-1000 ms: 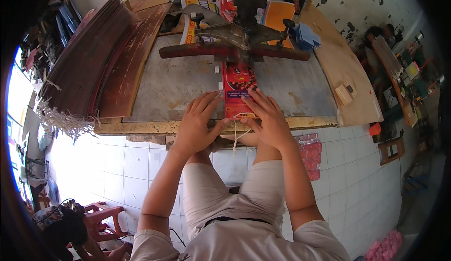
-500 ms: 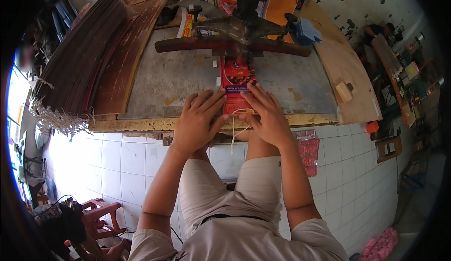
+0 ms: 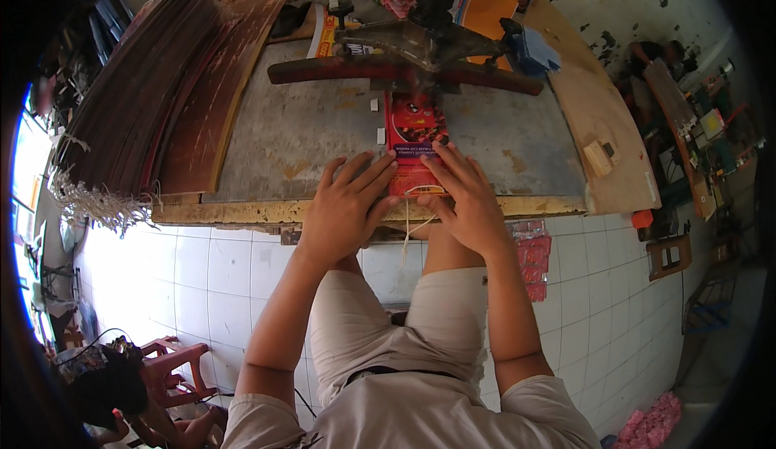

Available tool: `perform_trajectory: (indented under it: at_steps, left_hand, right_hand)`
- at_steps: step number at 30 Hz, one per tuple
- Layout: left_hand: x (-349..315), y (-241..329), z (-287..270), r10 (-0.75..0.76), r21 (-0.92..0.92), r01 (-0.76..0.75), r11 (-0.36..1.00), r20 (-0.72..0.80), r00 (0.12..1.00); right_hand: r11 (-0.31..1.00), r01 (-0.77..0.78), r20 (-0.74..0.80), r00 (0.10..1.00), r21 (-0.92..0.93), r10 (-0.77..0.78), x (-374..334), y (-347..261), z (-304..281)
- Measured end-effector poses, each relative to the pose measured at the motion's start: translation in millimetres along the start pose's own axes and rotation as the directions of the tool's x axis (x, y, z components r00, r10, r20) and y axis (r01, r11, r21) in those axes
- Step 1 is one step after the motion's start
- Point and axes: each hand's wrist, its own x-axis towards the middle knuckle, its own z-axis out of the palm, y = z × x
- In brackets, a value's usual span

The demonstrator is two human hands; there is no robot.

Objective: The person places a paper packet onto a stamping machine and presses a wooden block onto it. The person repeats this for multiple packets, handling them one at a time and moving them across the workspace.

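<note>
A flat red printed packet [image 3: 414, 130] lies on the grey metal tabletop [image 3: 315, 118], its far end under a dark metal clamp bar [image 3: 356, 69]. White string [image 3: 406, 231] runs across its near end and hangs over the table's front edge. My left hand [image 3: 346, 210] rests at the packet's left side, fingers stretched out and thumb at the near end. On the right side my right hand [image 3: 471, 210] lies flat with its fingertips on the packet and its thumb by the string. Both hands are open. Two small white pieces [image 3: 381, 135] sit just left of the packet.
Dark brown sheets [image 3: 133, 85] with frayed string ends are stacked at the left. A small wooden block [image 3: 600, 158] lies on the right board. Beneath the table's right side, red packets [image 3: 533, 263] lie on the tiled floor. A red stool [image 3: 174, 364] stands at lower left.
The whole view has shifted slightly. Both hands stay spread at the packet's sides, with hardly any movement against it.
</note>
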Motion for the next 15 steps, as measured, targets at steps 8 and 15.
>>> perform_trajectory:
  at_steps: [8, 15]
  left_hand:
    - [0.0, 0.3, 1.2, -0.001, 0.008, 0.001, 1.0, 0.004, 1.0]
    - [0.9, 1.0, 1.0, -0.002, 0.005, 0.001, 1.0, 0.007, 1.0]
  right_hand:
    - [1.0, -0.024, 0.013, 1.0, 0.006, 0.023, 0.0, -4.0, -3.4]
    - [1.0, -0.024, 0.006, 1.0, 0.003, 0.024, -0.5, -2.3, -1.9]
